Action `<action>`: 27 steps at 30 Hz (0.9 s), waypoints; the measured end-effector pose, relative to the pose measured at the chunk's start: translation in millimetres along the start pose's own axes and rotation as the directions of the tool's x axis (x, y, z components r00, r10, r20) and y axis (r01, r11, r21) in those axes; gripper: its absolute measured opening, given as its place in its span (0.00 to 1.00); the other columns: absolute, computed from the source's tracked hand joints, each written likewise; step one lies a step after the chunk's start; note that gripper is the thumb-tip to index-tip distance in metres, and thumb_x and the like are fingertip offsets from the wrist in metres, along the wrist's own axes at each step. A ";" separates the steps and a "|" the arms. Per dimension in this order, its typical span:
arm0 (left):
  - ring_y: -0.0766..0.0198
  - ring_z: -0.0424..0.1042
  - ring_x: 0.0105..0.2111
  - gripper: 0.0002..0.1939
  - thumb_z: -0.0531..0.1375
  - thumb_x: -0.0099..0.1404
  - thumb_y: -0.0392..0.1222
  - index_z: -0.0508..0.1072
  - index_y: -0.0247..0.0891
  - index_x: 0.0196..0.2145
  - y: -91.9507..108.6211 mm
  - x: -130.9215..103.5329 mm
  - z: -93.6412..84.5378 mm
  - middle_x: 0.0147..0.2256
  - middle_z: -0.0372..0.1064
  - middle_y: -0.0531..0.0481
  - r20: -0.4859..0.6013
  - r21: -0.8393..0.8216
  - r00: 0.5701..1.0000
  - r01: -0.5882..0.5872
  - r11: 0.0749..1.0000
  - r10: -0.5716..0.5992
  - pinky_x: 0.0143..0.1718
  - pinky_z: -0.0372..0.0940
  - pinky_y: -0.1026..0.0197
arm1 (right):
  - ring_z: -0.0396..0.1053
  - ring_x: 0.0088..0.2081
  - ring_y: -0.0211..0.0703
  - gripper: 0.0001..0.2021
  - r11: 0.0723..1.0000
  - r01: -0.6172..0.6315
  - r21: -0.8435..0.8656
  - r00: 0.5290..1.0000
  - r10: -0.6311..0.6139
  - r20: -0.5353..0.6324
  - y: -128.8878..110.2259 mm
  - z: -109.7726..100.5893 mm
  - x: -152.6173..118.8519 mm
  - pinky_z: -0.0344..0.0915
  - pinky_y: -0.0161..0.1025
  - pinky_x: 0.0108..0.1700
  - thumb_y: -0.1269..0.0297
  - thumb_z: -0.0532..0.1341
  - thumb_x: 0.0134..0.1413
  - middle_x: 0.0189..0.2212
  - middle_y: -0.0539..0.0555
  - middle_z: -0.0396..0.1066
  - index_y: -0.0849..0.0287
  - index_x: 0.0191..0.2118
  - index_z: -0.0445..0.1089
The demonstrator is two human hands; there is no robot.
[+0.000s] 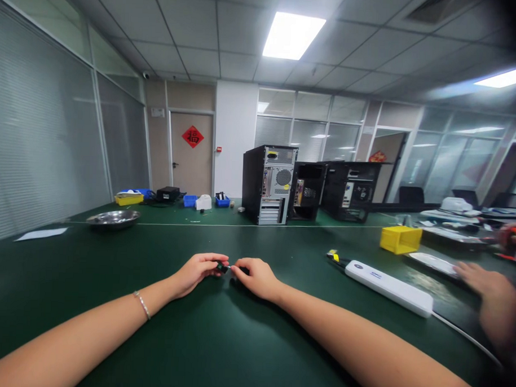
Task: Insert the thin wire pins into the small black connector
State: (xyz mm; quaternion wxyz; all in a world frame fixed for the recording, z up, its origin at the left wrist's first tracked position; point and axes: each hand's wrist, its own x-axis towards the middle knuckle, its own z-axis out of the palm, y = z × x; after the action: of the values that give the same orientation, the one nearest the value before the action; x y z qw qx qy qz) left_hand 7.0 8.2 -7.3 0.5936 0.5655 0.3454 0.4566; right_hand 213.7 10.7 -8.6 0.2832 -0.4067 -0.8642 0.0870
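Note:
Over the middle of the green table, my left hand is closed, pinching a small dark green-and-black piece between thumb and fingers. A bracelet circles that wrist. My right hand is closed too, its fingertips meeting the same piece from the right. Something dark and slim shows under its curled fingers, with a small bright bit between the two hands. What it is cannot be made out at this size. Both hands are held close together, just above the tabletop.
A white power strip with a cable lies to the right, near a yellow bin. Black computer cases stand behind. A metal bowl and paper lie left. Another person's hand reaches in at far right.

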 end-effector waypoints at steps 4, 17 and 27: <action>0.57 0.73 0.40 0.14 0.63 0.52 0.33 0.79 0.32 0.39 1.5 -0.8 1.3 0.40 0.77 0.41 -0.012 0.004 1.000 0.011 1.000 -0.011 0.45 0.64 0.56 | 0.63 0.29 0.36 0.16 1.000 -0.007 0.009 1.000 0.007 0.010 -1.0 -1.4 -0.1 0.52 0.31 0.31 0.58 0.51 0.62 0.28 0.49 0.72 0.57 0.31 0.72; 0.57 0.72 0.40 0.15 0.63 0.50 0.33 0.79 0.31 0.38 -1.9 1.2 -1.3 0.39 0.77 0.41 0.009 0.016 1.000 0.005 1.000 -0.005 0.45 0.64 0.57 | 0.63 0.29 0.36 0.16 1.000 0.005 -0.004 1.000 -0.005 0.012 -0.7 -1.6 0.1 0.52 0.31 0.31 0.57 0.51 0.62 0.28 0.49 0.71 0.57 0.31 0.73; 0.61 0.72 0.35 0.14 0.64 0.49 0.34 0.79 0.33 0.36 0.3 -0.4 0.1 0.37 0.77 0.45 0.028 0.092 1.000 -0.009 0.996 0.007 0.43 0.64 0.59 | 0.64 0.29 0.36 0.16 1.000 0.007 -0.008 1.000 -0.007 0.012 -0.5 -0.8 -0.9 0.52 0.31 0.31 0.57 0.51 0.62 0.28 0.49 0.72 0.56 0.31 0.72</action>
State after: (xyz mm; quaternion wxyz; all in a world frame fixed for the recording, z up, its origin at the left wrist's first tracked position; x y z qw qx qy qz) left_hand 7.0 7.8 -7.1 0.5698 0.5998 0.3555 0.4349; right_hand 214.3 9.7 -8.2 0.2767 -0.4044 -0.8676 0.0848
